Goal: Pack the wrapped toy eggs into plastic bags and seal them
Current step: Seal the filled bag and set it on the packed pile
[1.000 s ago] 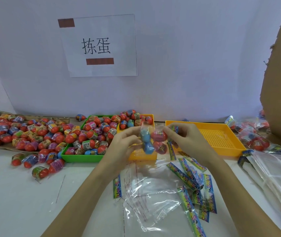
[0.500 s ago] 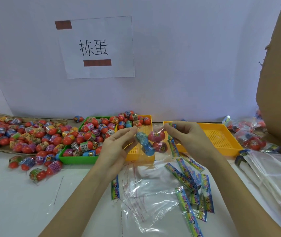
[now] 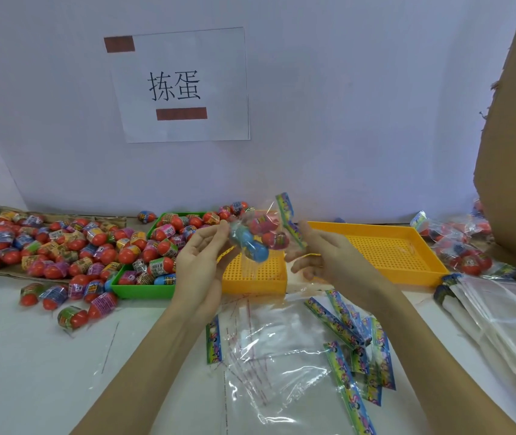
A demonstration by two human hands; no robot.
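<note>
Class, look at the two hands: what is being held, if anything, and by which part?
A clear bag of eggs. The right hand pinches its printed header end; the left hand touches the opposite side with its fingertips.

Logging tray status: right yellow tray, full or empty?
Empty: yellow tray shows bare mesh floor, no eggs inside.
</note>
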